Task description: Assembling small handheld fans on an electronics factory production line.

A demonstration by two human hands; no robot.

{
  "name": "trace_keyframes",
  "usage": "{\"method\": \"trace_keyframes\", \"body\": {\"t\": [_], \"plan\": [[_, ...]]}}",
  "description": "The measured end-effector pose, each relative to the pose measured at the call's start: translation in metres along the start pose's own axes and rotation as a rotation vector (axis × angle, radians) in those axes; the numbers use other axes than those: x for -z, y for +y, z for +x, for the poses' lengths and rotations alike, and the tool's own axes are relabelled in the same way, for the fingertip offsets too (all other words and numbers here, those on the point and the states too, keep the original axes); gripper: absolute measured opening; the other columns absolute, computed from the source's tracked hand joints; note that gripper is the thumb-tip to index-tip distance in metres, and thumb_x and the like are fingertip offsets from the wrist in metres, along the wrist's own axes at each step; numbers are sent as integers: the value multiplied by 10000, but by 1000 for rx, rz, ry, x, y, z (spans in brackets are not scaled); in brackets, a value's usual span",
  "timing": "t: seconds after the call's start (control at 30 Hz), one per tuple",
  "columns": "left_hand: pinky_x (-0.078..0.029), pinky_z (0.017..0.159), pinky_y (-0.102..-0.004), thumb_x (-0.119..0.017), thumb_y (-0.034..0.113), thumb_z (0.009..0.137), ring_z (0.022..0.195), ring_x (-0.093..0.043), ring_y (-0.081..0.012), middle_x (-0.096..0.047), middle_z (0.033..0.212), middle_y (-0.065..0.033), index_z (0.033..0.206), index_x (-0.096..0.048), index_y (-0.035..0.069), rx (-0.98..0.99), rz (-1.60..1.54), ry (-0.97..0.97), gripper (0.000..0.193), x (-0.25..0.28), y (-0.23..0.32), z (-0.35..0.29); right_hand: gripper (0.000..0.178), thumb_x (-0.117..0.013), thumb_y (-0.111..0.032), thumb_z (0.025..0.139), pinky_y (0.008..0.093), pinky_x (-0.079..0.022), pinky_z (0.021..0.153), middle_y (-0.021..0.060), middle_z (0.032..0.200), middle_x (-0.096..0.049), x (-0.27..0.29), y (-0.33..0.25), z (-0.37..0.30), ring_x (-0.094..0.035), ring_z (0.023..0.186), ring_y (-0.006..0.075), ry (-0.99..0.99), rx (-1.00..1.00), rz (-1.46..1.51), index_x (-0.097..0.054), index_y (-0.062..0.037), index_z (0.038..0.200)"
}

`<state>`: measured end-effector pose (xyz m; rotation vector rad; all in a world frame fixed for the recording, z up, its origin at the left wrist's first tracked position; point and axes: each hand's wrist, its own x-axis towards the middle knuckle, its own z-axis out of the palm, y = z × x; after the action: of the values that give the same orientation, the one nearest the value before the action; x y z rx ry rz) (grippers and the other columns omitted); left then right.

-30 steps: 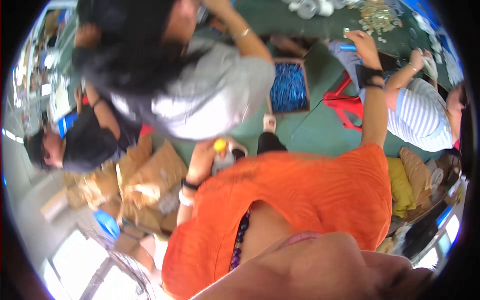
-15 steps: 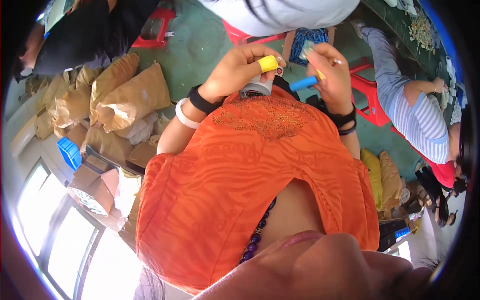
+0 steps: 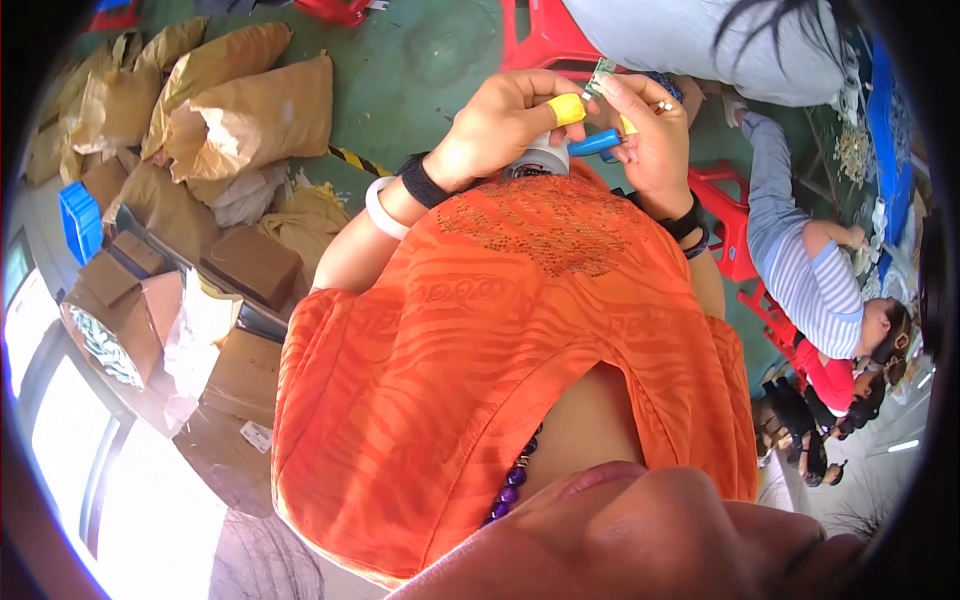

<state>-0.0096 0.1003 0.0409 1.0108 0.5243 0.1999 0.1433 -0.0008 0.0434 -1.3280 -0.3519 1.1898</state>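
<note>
Near the top middle, in front of my orange top, my two hands meet. My right hand [image 3: 655, 138] pinches a small green circuit board [image 3: 601, 73] between thumb and fingers. A blue cylinder [image 3: 596, 143] sticks out from under the same hand, its far end hidden by the fingers. The fingers of my left hand [image 3: 498, 122] are closed at the board's lower end, yellow tape [image 3: 567, 109] round the thumb; what they grip is too small to name. Just below that hand sits a grey-white round housing [image 3: 543, 158]; whether it is held or resting I cannot tell.
Brown paper sacks [image 3: 250, 115], cardboard boxes [image 3: 250, 265] and a blue crate [image 3: 80, 220] stand at left. Red stools [image 3: 722, 215] are ahead and at right. A person in white [image 3: 700, 40] sits close ahead; another in stripes [image 3: 830, 265] sits at right.
My left hand has come across to the right hand, so that its fingers now meet the circuit board. The blue cylinder now lies closer to the housing. The whole view has shifted.
</note>
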Motion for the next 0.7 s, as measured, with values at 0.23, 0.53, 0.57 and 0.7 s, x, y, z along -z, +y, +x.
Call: {"method": "trace_keyframes", "body": {"t": [0.23, 0.53, 0.57, 0.7], "plan": [[-452, 617, -206, -574, 170, 910, 664, -529, -67, -644, 791, -46, 993, -637, -8, -63, 7, 58, 206, 45, -1, -34, 131, -668, -148, 844, 175, -239, 351, -61, 526, -456, -55, 16, 5, -343, 401, 4, -66, -41, -18, -659, -24, 884], [-479, 576, -225, -588, 178, 906, 646, -552, -75, -659, 809, -75, 972, -627, -24, -91, -122, 106, 216, 76, -10, -60, 122, -652, -133, 859, 162, -268, 356, -24, 627, -578, -95, 28, 9, -390, 430, -6, -126, 6, -210, -663, -23, 910], [-489, 569, -225, -592, 175, 903, 643, -560, -76, -661, 816, -83, 966, -622, -28, -89, -150, 117, 215, 79, -9, -61, 123, -649, -131, 861, 160, -274, 357, -15, 653, -598, -96, 29, 13, -397, 434, -6, -152, 1, -211, -663, -21, 913], [-511, 556, -223, -601, 171, 896, 641, -580, -80, -668, 837, -101, 951, -610, -37, -65, -329, 179, 215, 94, -9, -63, 130, -641, -132, 868, 158, -284, 358, 6, 708, -636, -107, 30, 30, -406, 440, -6, -217, -46, -240, -660, -14, 919]]}}
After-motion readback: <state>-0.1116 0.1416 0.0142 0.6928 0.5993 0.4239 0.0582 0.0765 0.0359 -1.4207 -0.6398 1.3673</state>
